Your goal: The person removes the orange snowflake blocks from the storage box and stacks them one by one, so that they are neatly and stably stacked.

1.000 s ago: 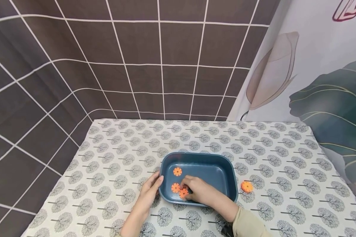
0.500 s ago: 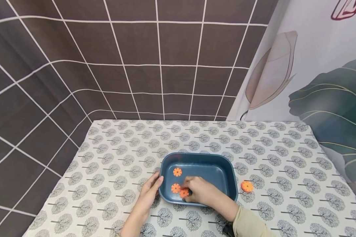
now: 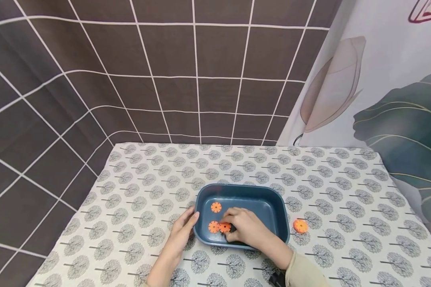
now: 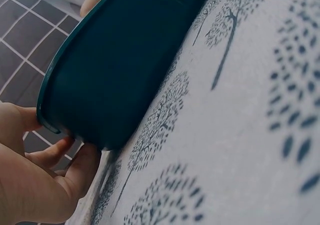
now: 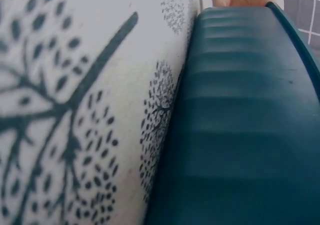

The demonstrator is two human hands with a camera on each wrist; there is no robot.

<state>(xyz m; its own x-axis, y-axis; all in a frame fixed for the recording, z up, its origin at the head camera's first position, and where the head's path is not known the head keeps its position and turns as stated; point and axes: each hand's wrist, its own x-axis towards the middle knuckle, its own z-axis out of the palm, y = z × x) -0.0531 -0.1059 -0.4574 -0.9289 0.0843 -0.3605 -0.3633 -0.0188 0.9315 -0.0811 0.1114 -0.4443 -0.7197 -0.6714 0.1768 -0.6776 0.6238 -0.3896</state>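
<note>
A blue plastic basin (image 3: 238, 190) sits on the table, and inside it lie flat orange notched discs. One disc (image 3: 216, 207) lies by itself toward the back left. My right hand (image 3: 244, 225), reaching in over the front wall, pinches a second disc (image 3: 224, 227), its edge meeting a third disc (image 3: 213, 227) to its left. My left hand (image 3: 182, 229) holds the basin's left end, thumb at the rim and bent fingers (image 4: 82, 167) against the outer wall. The right wrist view shows the basin's ribbed outer wall (image 5: 240, 120), and the right hand's fingers are out of sight there.
Another orange disc-shaped piece (image 3: 300, 226), which looks thicker, lies on the tree-print tablecloth (image 3: 158, 179) right of the basin. A dark tiled-pattern curtain (image 3: 165, 91) stands behind the table and a pale leaf-print curtain (image 3: 373, 119) at the right.
My right hand has shifted the pinched disc slightly away from me, bringing it level with the disc on its left. The left hand stays at the basin's end.
</note>
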